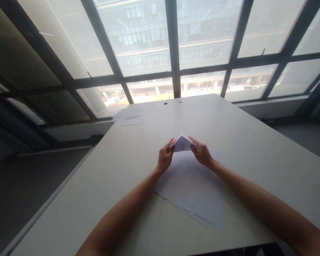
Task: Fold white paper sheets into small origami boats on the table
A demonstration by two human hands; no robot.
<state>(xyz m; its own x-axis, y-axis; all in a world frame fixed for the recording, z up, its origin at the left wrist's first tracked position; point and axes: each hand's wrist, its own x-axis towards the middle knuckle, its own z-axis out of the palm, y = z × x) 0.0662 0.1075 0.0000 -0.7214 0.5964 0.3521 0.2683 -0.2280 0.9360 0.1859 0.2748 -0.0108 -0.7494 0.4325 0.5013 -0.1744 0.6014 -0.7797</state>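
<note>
Between my two hands is a folded sheet of paper (pixel 183 143), white, with a peak pointing toward the window and a crease down its middle. My left hand (pixel 165 154) pinches its left corner between thumb and fingers. On the other side, my right hand (pixel 201 153) grips the right corner the same way. Below the folded paper, a few loose white sheets (pixel 192 185) lie overlapping on the table, slightly fanned at their near edge. My forearms reach in from both sides of these sheets.
The long white table (pixel 245 153) stretches toward a wall of dark-framed windows (pixel 176 46). More loose papers (pixel 129 113) lie at its far left edge. A round dark hole (pixel 165 104) is in the tabletop near the far end. Curtains (pixel 13 124) hang at the left.
</note>
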